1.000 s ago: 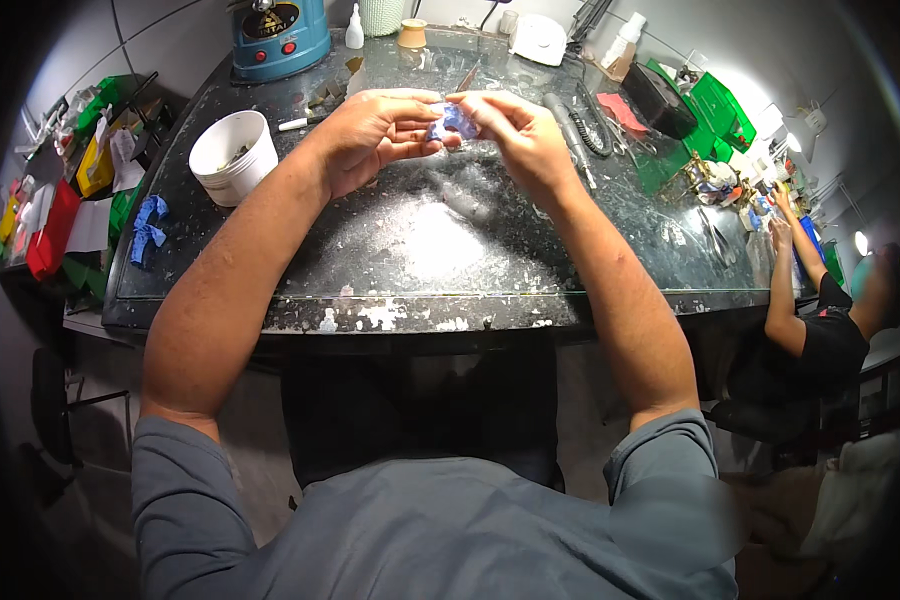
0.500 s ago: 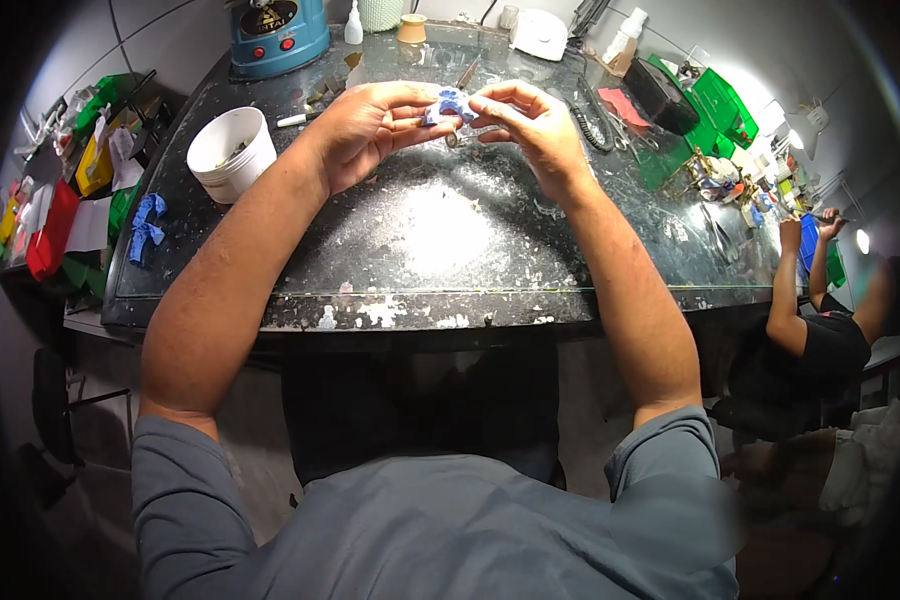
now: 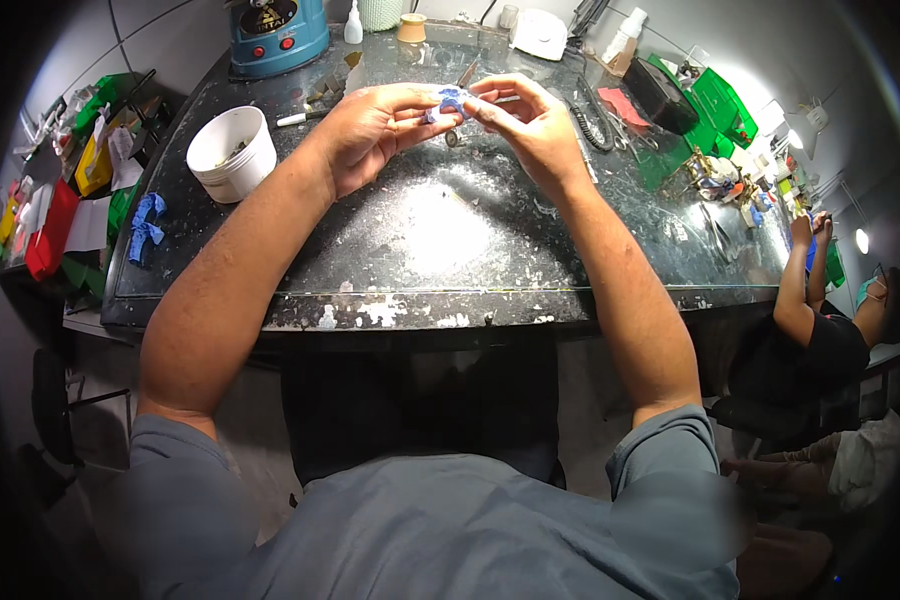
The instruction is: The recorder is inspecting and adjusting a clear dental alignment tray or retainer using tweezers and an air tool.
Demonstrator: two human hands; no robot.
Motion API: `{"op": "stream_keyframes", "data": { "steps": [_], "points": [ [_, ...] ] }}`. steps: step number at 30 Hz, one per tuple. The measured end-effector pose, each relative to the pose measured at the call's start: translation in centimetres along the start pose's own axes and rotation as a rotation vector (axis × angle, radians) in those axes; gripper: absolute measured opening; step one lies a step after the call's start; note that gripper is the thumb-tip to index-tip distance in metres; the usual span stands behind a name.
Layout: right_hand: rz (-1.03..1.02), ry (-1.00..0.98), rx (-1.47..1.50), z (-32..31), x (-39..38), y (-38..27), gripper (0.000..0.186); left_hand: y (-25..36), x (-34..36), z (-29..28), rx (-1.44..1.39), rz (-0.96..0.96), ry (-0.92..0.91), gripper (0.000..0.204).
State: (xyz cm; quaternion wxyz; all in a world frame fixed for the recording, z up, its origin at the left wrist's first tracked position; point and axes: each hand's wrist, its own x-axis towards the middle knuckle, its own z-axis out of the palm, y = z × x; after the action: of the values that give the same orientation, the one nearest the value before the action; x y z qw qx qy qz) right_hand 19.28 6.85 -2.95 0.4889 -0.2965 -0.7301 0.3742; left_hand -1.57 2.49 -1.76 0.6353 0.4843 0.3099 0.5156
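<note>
My left hand (image 3: pixel 375 130) and my right hand (image 3: pixel 530 125) are raised over the dark, paint-worn worktop (image 3: pixel 370 260), both closed on a small blue irregular piece (image 3: pixel 450 102) with a notched, arched shape, pinched between fingertips. Just below it, a small round metallic item (image 3: pixel 454 139) shows. A blade-like tool (image 3: pixel 466 76) lies behind the fingers. A white tub (image 3: pixel 220 180) with small bits inside stands left of my left hand, and a crumpled blue piece (image 3: pixel 146 230) lies at the left end. A white marker (image 3: pixel 300 118) lies near my left wrist.
Along the back stand a blue machine (image 3: pixel 275 50), small bottles (image 3: pixel 353 25) and a white device (image 3: pixel 535 40). To the right are a corded handpiece (image 3: pixel 595 130), scissors (image 3: pixel 640 135) and green boxes (image 3: pixel 720 100). A co-worker (image 3: pixel 820 330) works at the right. Coloured bins (image 3: pixel 50 235) sit left.
Both hands have shifted slightly upward, and the blue piece is turned differently between the fingertips. My right fingers have risen and curled. The co-worker's arms have moved.
</note>
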Motion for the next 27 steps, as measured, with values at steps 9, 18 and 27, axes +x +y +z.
{"op": "stream_keyframes", "data": {
  "steps": [9,18,27],
  "points": [
    [-0.161,0.094,-0.231,0.9,-0.3,-0.7,0.017,-0.2,0.3,-0.5,-0.216,-0.033,-0.033,0.032],
    [-0.073,0.030,-0.098,0.4,0.0,0.7,0.023,0.0,0.3,0.0,-0.057,-0.018,-0.013,0.034],
    [0.280,-0.143,0.280,-0.2,-0.4,-0.6,0.038,0.1,-0.3,0.7,0.044,0.029,0.020,0.036]
  ]
}}
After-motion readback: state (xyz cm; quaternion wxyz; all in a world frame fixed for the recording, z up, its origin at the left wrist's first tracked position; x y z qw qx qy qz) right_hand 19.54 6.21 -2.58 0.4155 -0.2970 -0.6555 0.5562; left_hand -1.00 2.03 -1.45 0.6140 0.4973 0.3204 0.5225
